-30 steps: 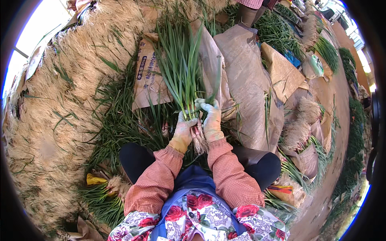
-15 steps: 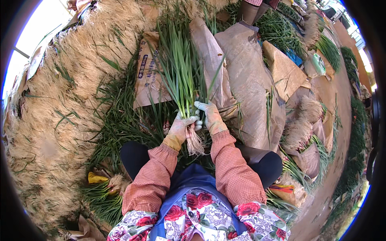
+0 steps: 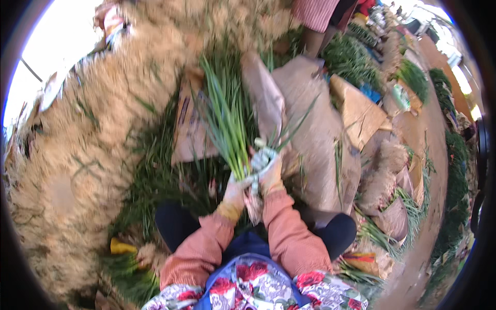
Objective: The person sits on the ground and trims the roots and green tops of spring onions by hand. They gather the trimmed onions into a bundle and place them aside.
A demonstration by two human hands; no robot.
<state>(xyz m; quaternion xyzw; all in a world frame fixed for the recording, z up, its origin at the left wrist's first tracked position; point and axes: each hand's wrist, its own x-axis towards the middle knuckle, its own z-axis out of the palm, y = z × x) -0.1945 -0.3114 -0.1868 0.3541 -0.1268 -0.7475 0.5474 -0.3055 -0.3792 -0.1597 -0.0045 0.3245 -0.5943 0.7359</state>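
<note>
My left hand (image 3: pixel 235 191), in a pale, soiled glove, is closed around the lower stems of a bunch of green garlic (image 3: pixel 230 132). Its long leaves point away from me. Pinkish stem bases and pale roots (image 3: pixel 253 205) hang below the fist, toward my lap. Against the bunch's right side, my right hand (image 3: pixel 270 171) has its gloved fingers curled together. A few loose leaves (image 3: pixel 297 125) stick out past it to the upper right, seemingly from stalks in its grip. Blur hides exactly what its fingertips pinch.
Cut greens (image 3: pixel 147 175) lie around my knees. Dry root mass (image 3: pixel 77 150) banks up on the left. A printed sack (image 3: pixel 191 134) and a brown sheet (image 3: pixel 315 119) lie ahead. Another person's boot (image 3: pixel 311 41) stands at the far side. More bundles (image 3: pixel 387 170) line the right.
Both hands have come closer to my body with the bunch, and the right fingers have curled in more. The view has shifted, showing more of the other person's clothing.
</note>
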